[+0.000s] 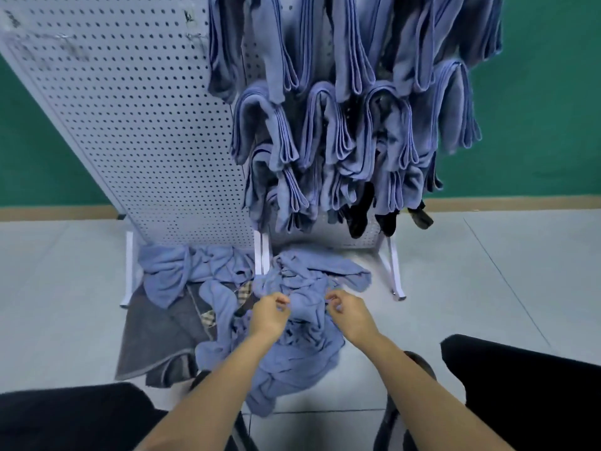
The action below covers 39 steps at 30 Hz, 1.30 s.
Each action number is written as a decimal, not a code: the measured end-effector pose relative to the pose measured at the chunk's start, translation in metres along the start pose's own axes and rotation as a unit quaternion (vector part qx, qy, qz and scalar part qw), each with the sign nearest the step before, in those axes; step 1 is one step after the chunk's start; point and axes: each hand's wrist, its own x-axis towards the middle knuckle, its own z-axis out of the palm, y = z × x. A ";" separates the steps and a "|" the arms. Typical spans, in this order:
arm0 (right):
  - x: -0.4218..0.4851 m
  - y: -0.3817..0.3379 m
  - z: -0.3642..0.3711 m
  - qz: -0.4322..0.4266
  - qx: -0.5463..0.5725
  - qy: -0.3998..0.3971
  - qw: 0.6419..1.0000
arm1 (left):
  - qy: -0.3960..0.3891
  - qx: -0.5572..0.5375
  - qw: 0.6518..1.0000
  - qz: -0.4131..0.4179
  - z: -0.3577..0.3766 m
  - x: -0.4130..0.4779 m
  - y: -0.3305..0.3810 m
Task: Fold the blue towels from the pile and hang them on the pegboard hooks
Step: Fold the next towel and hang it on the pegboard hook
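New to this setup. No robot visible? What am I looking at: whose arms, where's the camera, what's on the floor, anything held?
No robot: one picture, from a camera worn on a person's head, looking forward and down. The two bare arms are that person's; the left hand and right hand reach into a crumpled pile of blue towels on the pale tiled floor, partly over a grey cloth. Fingers are curled at the towels, but blur hides whether they grip them. Behind stands a white perforated pegboard, its right part hung with folded blue towels.
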 end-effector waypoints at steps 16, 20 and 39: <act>0.140 0.054 0.072 0.045 -0.110 -0.088 0.989 | -0.030 0.044 0.997 -0.055 0.081 0.136 -0.051; 0.146 0.063 0.088 0.048 -0.106 -0.089 0.989 | -0.046 0.074 0.995 -0.037 0.092 0.141 -0.061; 0.066 -0.052 -0.056 -0.073 -0.052 0.094 0.992 | -0.002 -0.073 0.985 0.154 -0.042 0.061 0.073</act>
